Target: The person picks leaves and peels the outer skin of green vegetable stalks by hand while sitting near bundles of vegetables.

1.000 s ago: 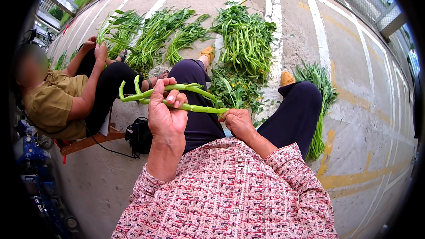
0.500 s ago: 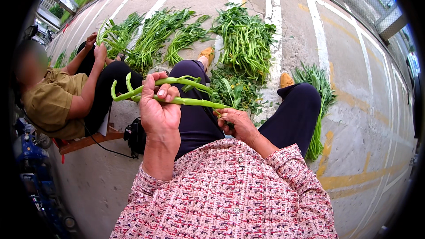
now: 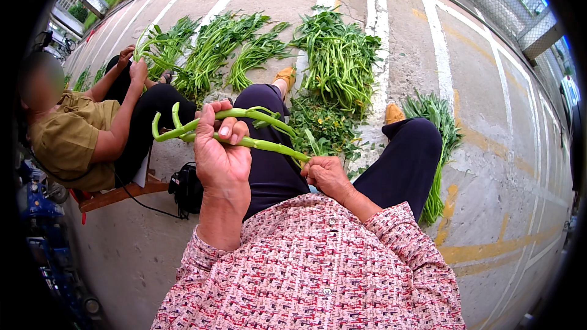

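White-and-yellow-painted grey concrete pavement (image 3: 489, 171), outdoors. Left hand (image 3: 223, 150): clasped around long, smooth, bright-green plant stems (image 3: 266, 145) near mid-length; their long axis runs left to right, dipping rightward. Right hand (image 3: 330, 178): closed at the lower stem's right end, nearer that end than the left; its fingers curl tighter than half a second ago. Beyond the stems: large heap of leafy green stalks (image 3: 339, 64). Left of them: tan-shirted co-worker (image 3: 76, 140).

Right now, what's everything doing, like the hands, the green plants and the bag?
Left hand: curled around green stems
Right hand: closed at a stem's end
Green stems: held up, bent at their left ends
Big leafy pile: lying on the ground
Black bag: on the ground, can't tell whether open
Co-worker: seated
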The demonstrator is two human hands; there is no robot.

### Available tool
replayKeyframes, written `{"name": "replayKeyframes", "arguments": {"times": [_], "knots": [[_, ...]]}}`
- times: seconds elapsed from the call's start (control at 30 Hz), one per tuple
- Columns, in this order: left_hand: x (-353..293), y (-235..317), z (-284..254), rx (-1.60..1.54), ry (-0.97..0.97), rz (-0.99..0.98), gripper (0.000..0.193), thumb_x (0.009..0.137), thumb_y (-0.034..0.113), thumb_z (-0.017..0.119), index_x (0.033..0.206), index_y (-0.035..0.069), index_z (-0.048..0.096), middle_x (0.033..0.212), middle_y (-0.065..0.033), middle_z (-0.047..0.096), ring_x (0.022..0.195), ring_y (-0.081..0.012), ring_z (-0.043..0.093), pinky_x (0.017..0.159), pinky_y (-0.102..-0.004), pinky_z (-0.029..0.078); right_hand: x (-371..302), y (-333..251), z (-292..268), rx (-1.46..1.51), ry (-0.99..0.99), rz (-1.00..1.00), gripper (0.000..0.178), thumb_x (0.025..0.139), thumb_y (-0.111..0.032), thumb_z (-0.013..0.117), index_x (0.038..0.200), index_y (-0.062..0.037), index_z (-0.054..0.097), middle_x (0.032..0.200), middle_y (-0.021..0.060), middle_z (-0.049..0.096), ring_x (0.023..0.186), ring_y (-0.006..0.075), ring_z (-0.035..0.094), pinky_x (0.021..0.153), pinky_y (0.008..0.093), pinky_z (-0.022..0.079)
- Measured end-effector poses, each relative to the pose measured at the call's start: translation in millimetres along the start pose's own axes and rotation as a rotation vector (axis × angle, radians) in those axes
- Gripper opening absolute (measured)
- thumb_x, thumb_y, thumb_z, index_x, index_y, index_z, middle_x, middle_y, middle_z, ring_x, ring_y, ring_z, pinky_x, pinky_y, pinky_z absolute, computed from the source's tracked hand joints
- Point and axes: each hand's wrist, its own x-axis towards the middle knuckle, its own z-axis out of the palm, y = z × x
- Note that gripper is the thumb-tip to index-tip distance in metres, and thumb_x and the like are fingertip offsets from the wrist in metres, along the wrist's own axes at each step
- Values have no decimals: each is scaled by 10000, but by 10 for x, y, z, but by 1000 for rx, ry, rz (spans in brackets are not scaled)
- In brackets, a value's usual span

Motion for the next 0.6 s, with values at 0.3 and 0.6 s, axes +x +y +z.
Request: {"name": "replayKeyframes", "arguments": {"times": [0.3,0.6], "knots": [[36,90,44,-49,53,4,148,879,127,544,873,-17,515,822,-121,565,487,-72,401,439,-204,323,-29,-101,32,195,-79,3,201,798,-61,525,959,4,626,717,19,607,542,22,458,479,149,358],[11,-2,-5,-1,43,-7,124,896,131,518,864,12,503,823,-93,565,506,-70,412,449,-206,331,6,-16,85,-309,22,-370,149,803,-80,521,802,13,638,620,65,584,539,102,518,506,263,427]]}}
